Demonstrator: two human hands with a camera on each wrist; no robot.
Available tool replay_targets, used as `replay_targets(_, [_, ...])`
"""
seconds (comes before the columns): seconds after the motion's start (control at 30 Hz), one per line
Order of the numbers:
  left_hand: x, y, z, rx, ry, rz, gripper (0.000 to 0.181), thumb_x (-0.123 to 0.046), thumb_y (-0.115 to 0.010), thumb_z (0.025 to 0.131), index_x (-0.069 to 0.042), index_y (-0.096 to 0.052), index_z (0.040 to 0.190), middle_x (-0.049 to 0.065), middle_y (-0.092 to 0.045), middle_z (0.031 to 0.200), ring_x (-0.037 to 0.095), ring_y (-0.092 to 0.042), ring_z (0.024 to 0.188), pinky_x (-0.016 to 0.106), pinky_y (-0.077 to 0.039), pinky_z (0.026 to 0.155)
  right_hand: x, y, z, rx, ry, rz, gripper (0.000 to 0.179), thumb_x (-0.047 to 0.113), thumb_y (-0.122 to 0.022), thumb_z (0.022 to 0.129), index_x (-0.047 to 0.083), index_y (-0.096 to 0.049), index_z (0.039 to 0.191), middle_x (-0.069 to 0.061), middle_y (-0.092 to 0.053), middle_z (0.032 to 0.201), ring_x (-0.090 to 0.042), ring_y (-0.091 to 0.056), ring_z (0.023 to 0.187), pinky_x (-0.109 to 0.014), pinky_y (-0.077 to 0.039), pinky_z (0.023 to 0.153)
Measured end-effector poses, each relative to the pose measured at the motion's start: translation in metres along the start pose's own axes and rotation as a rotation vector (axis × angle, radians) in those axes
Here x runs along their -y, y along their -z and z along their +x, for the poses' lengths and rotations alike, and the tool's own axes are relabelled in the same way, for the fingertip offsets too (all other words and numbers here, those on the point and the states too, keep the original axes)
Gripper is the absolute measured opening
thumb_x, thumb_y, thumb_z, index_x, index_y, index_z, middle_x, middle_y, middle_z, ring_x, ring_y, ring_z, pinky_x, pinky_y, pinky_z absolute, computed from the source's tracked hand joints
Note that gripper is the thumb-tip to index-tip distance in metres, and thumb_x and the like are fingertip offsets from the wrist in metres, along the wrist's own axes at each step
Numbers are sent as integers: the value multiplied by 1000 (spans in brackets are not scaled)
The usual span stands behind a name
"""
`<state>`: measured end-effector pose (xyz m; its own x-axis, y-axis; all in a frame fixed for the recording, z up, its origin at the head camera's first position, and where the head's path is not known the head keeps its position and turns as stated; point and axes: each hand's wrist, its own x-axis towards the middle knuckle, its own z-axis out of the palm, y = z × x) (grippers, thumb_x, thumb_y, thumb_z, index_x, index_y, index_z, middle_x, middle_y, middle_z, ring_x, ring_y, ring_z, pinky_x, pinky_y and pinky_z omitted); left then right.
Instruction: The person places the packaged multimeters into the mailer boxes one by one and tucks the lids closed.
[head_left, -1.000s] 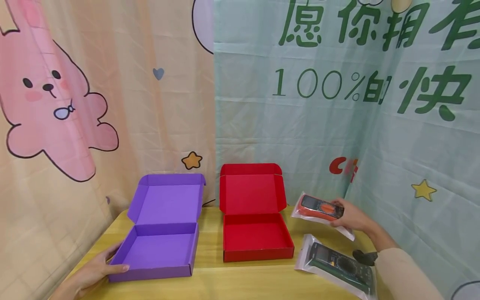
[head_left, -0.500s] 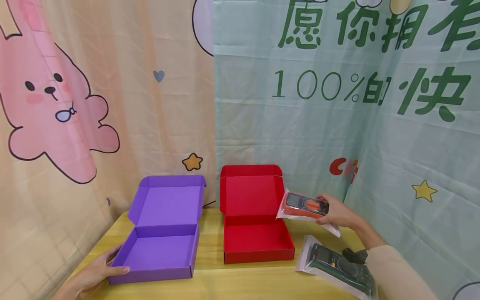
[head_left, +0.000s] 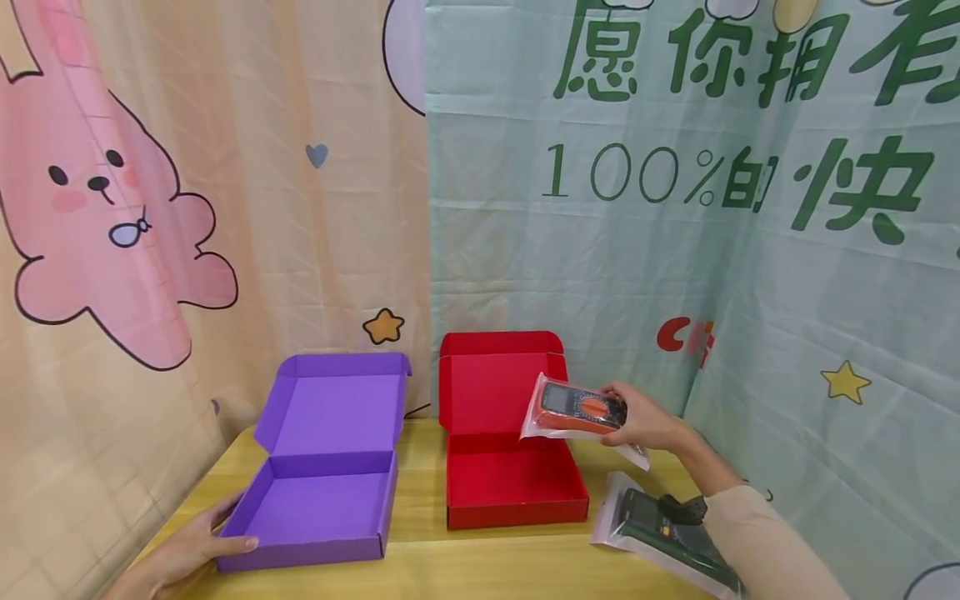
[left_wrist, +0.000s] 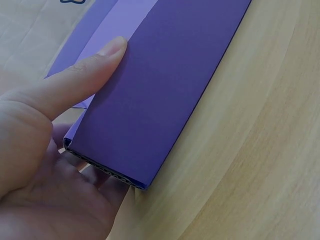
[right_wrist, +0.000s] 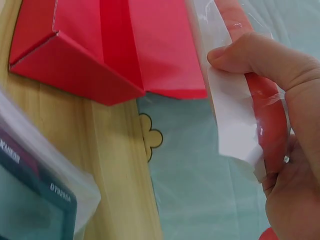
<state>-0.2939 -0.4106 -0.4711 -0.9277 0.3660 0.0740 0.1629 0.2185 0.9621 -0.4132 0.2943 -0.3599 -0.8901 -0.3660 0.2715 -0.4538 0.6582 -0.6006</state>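
My left hand [head_left: 187, 546] grips the front left corner of an open purple cardboard box [head_left: 322, 548]. In the left wrist view its thumb [left_wrist: 112, 50] lies on the box's wall while the other fingers are around the side, partly hidden. My right hand [head_left: 648, 421] holds an orange-red multimeter [head_left: 570, 410] in a clear plastic bag by its right end. The meter hangs above the right back part of an open red cardboard box [head_left: 517, 514], in front of its raised lid. A dark green multimeter [head_left: 660, 537], also bagged, lies on the table, partly behind the right forearm.
Both boxes stand with lids raised on a yellow wooden table [head_left: 420, 567]. Printed curtains [head_left: 495, 250] hang behind and on both sides. A small black device [head_left: 682, 510] sits at the right sleeve, in front of the green multimeter.
My right hand has carried the bagged orange-red multimeter leftward, from beside the red box to above it. My left hand stays on the purple box.
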Motion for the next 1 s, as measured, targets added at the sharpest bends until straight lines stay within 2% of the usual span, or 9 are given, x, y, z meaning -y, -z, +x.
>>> replay_targets(0.1, [2,3,2,20,7,-8,95,0,-64,99,22,15,149,50,0,152,-5,-53,116,21,-48,96,6,-6,4,6,8,27,82,29,-93,71,6,-49,136,-10,-58,120,-30,-53,109,-35,-56,85])
replay_targets(0.2, [5,7,4,45,2,-21,96,-1,-62,100,20,17,149,43,-17,154,-2,-54,117,23,-49,97,10,-13,9,8,28,42,82,29,-94,71,8,-50,137,-8,-57,122,-30,-52,112,-35,-57,84])
replay_targets(0.33, [5,6,3,35,-14,-7,96,-1,-64,99,22,15,149,47,-14,153,-4,-53,117,22,-49,96,17,-23,17,24,57,63,81,29,-94,70,9,-51,136,-7,-58,122,-30,-53,112,-36,-57,83])
replay_targets(0.43, [1,3,1,20,19,-11,96,-1,-64,99,22,14,149,50,3,153,-6,-53,115,21,-48,96,24,-31,23,39,71,74,80,29,-94,70,11,-51,134,-5,-59,120,-28,-54,111,-34,-58,81])
replay_targets(0.53, [-1,2,0,17,41,-23,96,-1,-63,100,20,15,150,47,3,155,-4,-53,116,22,-49,96,32,-40,29,47,86,69,78,29,-94,69,12,-52,132,-3,-59,118,-27,-54,110,-33,-58,80])
replay_targets(0.77, [4,2,-1,11,-15,17,93,1,-63,99,24,13,148,50,-3,152,-5,-53,115,21,-49,95,54,-57,39,69,100,50,78,27,-95,68,16,-53,132,-1,-58,119,-25,-53,112,-33,-59,79])
replay_targets(0.93, [3,1,-1,18,12,-30,96,0,-63,99,21,15,150,49,11,152,-6,-53,115,21,-48,96,65,-73,46,84,129,43,77,26,-96,68,18,-53,131,0,-58,119,-24,-54,113,-32,-59,79])
replay_targets(1.0, [2,1,0,17,11,-40,96,0,-64,99,20,15,150,49,11,153,-5,-54,116,21,-49,96,68,-80,50,88,143,45,77,26,-96,67,18,-53,131,1,-57,120,-23,-54,114,-31,-59,78])
